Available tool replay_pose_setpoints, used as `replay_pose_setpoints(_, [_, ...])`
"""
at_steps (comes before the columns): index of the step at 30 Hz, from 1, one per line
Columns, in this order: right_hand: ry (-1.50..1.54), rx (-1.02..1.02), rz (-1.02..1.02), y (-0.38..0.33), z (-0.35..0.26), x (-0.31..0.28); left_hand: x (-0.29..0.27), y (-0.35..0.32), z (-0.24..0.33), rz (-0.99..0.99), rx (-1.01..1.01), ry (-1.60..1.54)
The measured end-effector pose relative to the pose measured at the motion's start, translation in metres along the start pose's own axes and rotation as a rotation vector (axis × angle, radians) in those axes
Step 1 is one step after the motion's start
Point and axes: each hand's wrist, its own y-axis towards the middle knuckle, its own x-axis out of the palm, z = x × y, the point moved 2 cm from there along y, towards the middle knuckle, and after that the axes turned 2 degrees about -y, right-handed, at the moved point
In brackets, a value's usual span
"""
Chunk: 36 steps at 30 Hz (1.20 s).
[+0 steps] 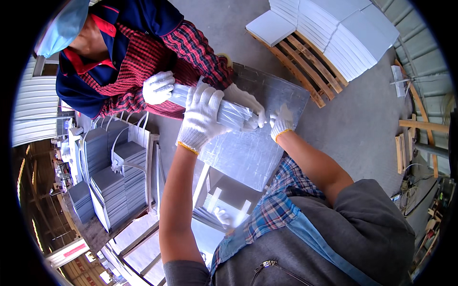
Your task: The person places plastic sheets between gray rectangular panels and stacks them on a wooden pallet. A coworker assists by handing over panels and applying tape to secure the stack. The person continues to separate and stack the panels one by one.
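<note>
My left hand (pixel 202 112), in a white knit glove with a yellow cuff, is closed over a long bundle (pixel 234 116) in shiny clear wrap; what lies inside the wrap I cannot make out. My right hand (pixel 282 123), gloved alike, is just past the bundle's right end, thumb apart from the fingers, with nothing visible in it. Across from me, a co-worker's gloved hand (pixel 158 87) grips the bundle's left end. The co-worker's other gloved hand (pixel 247 102) is at its right end. Beneath it all is a scratched metal tabletop (pixel 248 162).
A roll of tape (pixel 225 60) shows beside the co-worker's sleeve. White panels (pixel 329 33) are stacked on a wooden pallet (pixel 305 59) at the far right. Stacks of grey boards (pixel 119 186) stand at the left. Below the tabletop is a white stack (pixel 224 202) with a glove on it.
</note>
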Motion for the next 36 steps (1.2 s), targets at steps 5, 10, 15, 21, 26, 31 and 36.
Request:
replay_pose_setpoints(5, [0.235,0.181,-0.419,0.035,0.039,0.025,-0.005,0.006,0.006,0.051,0.004,-0.014])
replay_pose_setpoints(10, [0.594,0.456,-0.958,-0.071,-0.001,0.074,-0.005,0.007,0.01,0.087,-0.009,-0.03])
replay_pose_setpoints(15, [0.474,0.376,-0.615,-0.022,0.023,0.057,-0.006,0.008,0.009,0.081,0.006,-0.069])
replay_pose_setpoints(21, [0.344,0.327,-0.559,0.01,0.045,0.054,-0.007,-0.001,0.007,0.094,0.015,-0.032])
replay_pose_setpoints(26, [0.244,0.293,-0.536,0.016,0.057,0.044,-0.003,-0.007,0.008,0.09,0.003,-0.061])
replay_pose_setpoints(31, [0.119,0.205,-0.544,0.027,0.056,0.049,-0.004,-0.002,0.009,0.086,0.026,-0.039])
replay_pose_setpoints(36, [-0.367,-0.349,-0.268,0.015,0.068,0.03,-0.005,-0.013,0.009,0.096,0.021,-0.047])
